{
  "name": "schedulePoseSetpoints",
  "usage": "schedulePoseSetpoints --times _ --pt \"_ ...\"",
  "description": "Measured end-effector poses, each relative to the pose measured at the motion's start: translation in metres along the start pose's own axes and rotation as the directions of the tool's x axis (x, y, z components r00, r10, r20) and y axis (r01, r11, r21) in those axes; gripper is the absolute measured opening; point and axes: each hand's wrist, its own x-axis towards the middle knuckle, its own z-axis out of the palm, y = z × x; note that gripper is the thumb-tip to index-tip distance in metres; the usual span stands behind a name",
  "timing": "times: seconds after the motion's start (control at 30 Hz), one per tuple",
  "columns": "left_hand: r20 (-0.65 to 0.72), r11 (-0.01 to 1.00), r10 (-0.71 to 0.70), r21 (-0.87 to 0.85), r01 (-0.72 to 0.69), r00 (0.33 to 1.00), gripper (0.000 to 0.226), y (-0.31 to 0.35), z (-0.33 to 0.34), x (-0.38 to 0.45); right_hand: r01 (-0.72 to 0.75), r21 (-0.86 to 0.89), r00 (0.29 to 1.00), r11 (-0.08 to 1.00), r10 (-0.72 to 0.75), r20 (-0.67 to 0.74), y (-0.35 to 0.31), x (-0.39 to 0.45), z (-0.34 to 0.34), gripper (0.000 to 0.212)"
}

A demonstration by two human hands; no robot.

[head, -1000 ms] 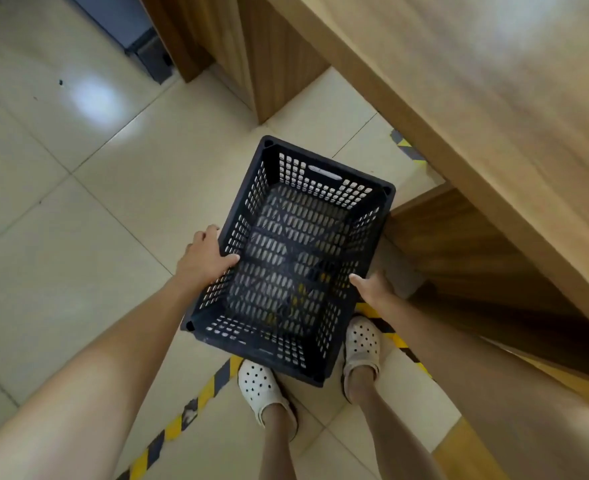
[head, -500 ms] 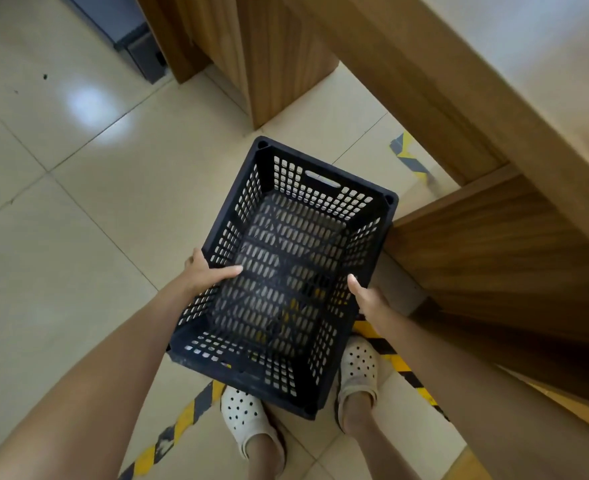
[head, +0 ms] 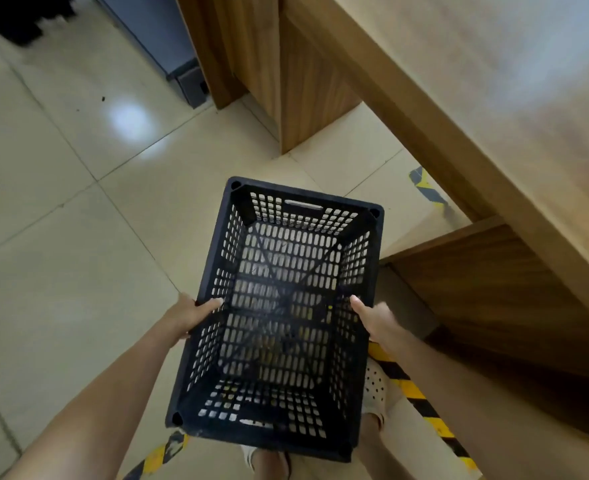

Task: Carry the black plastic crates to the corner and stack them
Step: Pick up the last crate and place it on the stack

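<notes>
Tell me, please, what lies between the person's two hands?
In the head view, the black plastic crate, empty, spans the gap; the left hand and right hand grip its long walls.

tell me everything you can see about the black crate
The crate is black plastic, rectangular, open-topped and empty, its walls and floor perforated with slots, with a handle slot in each end wall. The left hand and right hand grip its long rims, holding it above the tiled floor beside a wooden counter.
</notes>
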Motion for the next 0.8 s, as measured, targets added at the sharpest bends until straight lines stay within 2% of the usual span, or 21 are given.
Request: schedulePoseSetpoints --times 0.03,0.2,0.3,0.37,0.43,0.5,0.57,0.7,0.73,0.8 --pt "-0.045 0.998 0.006 0.062 -0.003 0.999 0.081 0.0 -0.009 -0.006 0.007 -0.054 1.0 0.999 -0.008 -0.017 -0.017 -0.019 -0.001 0.076" --pt "-0.209 0.95 0.059 0.311 0.009 0.976 0.071 -0.014 -0.078 -0.05 0.145 -0.195 0.988 0.97 -0.153 -0.027 -0.089 -0.088 0.0 0.064" --pt "-0.272 0.941 0.057 0.337 0.04 0.961 0.068 -0.031 -0.116 -0.087 0.252 -0.297 0.965 0.921 -0.26 0.012 -0.128 -0.139 0.003 0.056" --pt "-0.296 0.941 0.029 0.33 0.074 0.955 0.062 -0.044 -0.138 -0.119 0.32 -0.4 0.947 0.859 -0.301 0.11 -0.15 -0.174 0.007 0.05" --pt "-0.342 0.944 0.002 0.311 0.111 0.94 0.057 -0.065 -0.163 -0.158 0.384 -0.544 0.923 0.746 -0.313 0.224 -0.176 -0.218 0.011 0.041" --pt "-0.407 0.956 -0.022 0.26 0.139 0.913 0.057 -0.087 -0.189 -0.196 0.449 -0.613 0.893 0.65 -0.348 0.286 -0.202 -0.267 0.015 0.033" --pt "-0.456 0.975 -0.047 0.174 0.14 0.889 0.053 -0.103 -0.219 -0.239 0.514 -0.594 0.858 0.619 -0.371 0.356 -0.228 -0.311 0.023 0.029" --pt "-0.504 0.991 -0.126 -0.024 0.132 0.854 0.047 -0.121 -0.273 -0.326 0.565 -0.517 0.815 0.643 -0.336 0.472 -0.275 -0.41 0.043 0.013" --pt "-0.519 0.991 -0.133 -0.051 0.125 0.844 0.044 -0.126 -0.284 -0.346 0.575 -0.531 0.809 0.622 -0.338 0.48 -0.284 -0.434 0.049 0.013" --pt "-0.549 0.987 -0.161 -0.091 0.132 0.82 0.039 -0.135 -0.301 -0.385 0.628 -0.604 0.778 0.49 -0.39 0.493 -0.298 -0.475 0.062 0.018"
